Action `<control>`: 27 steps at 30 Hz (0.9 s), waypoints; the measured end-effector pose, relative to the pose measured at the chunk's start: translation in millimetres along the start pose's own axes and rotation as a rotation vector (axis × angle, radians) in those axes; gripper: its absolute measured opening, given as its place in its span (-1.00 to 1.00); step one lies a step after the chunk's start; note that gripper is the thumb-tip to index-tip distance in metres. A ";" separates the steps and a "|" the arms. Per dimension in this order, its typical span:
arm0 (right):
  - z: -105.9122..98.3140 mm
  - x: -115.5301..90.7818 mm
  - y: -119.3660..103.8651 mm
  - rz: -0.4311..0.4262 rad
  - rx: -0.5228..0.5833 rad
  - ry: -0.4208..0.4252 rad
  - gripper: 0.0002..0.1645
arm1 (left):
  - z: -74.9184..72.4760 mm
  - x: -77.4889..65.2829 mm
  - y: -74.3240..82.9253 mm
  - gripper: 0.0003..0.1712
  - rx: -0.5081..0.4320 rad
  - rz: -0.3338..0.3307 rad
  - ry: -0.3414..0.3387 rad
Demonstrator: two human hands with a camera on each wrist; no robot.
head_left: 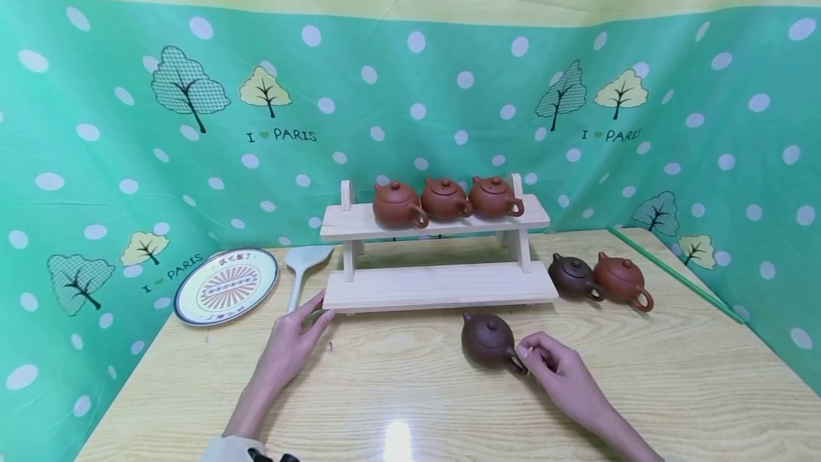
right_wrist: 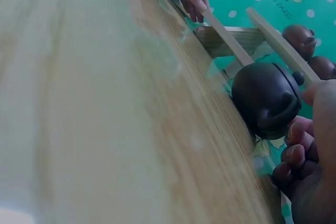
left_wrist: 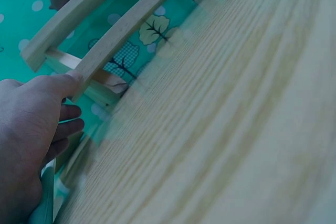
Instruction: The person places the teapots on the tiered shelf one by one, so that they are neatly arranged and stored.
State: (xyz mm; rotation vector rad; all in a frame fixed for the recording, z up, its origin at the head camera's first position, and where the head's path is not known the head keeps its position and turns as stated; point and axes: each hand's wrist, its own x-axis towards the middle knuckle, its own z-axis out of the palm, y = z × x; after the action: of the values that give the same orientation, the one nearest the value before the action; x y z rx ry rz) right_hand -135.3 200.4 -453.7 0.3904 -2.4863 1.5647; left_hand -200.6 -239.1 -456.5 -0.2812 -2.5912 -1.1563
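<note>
A dark brown teapot (head_left: 489, 342) stands before a two-tier wooden shelf (head_left: 442, 288), its handle turned towards my right hand (head_left: 564, 381). Beside that handle, the right thumb and loosely bent fingers show a gap between them in the right wrist view; whether a fingertip touches the handle is unclear. My left hand (head_left: 290, 345) grips the front left corner of the lower shelf board, thumb along the front edge and fingers at the end. Three reddish-brown teapots (head_left: 395, 205) sit in a row on the upper board.
Right of the shelf stand another dark teapot (head_left: 571, 278) and a reddish one (head_left: 621, 279). A green stick (head_left: 680, 276) lies along the right edge. To the left are a patterned plate (head_left: 186, 289) and a pale spatula (head_left: 306, 258). A dotted green cloth hangs around the table.
</note>
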 end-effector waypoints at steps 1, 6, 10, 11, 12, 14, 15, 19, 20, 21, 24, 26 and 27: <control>0.0 -0.7 -0.5 0.010 0.002 -0.007 -0.93 | -0.1 -0.2 0.0 -0.36 0.000 -0.001 -0.001; 0.8 -3.4 -1.9 0.057 0.018 -0.037 -0.92 | -0.4 -0.6 0.3 -0.36 -0.003 -0.008 -0.007; 2.0 -3.9 -1.7 0.051 0.017 -0.038 -0.93 | -0.4 0.0 0.2 -0.36 -0.004 -0.004 -0.006; 2.1 -3.9 -1.7 0.048 0.016 -0.037 -0.93 | -0.4 0.1 0.1 -0.36 -0.004 -0.003 -0.005; 2.2 -4.0 -1.6 0.048 0.016 -0.038 -0.93 | -0.4 0.4 0.1 -0.36 -0.004 -0.001 -0.005; 2.2 -4.2 -1.8 0.052 0.020 -0.042 -0.93 | -0.4 0.3 0.0 -0.37 -0.006 0.001 -0.006; 2.1 -4.3 -2.0 0.053 0.021 -0.044 -0.93 | -0.4 0.4 -0.1 -0.37 -0.006 0.001 -0.006; 1.9 -4.1 -3.0 0.046 0.021 -0.050 -0.94 | -0.4 0.3 0.0 -0.36 -0.008 0.002 -0.004; 1.9 -4.0 -3.0 0.036 0.019 -0.051 -0.94 | -0.4 0.2 -0.1 -0.36 -0.008 0.003 -0.003; 2.0 -3.8 -2.7 0.025 0.019 -0.053 -0.96 | -0.4 0.3 0.0 -0.37 -0.007 0.005 -0.002; 1.9 -3.4 -1.3 -0.016 0.017 -0.061 -0.97 | -0.2 -0.1 -0.2 -0.37 -0.008 0.008 0.003; 1.8 -3.2 -0.1 -0.041 0.013 -0.069 -0.94 | -0.1 -0.4 -0.4 -0.38 -0.009 0.004 0.003; 1.8 -3.2 0.5 -0.049 0.014 -0.073 -0.93 | -0.1 -0.4 -0.5 -0.38 -0.009 0.002 0.002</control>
State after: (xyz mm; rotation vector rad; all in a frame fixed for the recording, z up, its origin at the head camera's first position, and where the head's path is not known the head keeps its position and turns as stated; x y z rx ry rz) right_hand -132.4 199.4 -455.8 0.5153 -2.5003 1.5772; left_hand -200.3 -239.5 -456.9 -0.2838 -2.5842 -1.1675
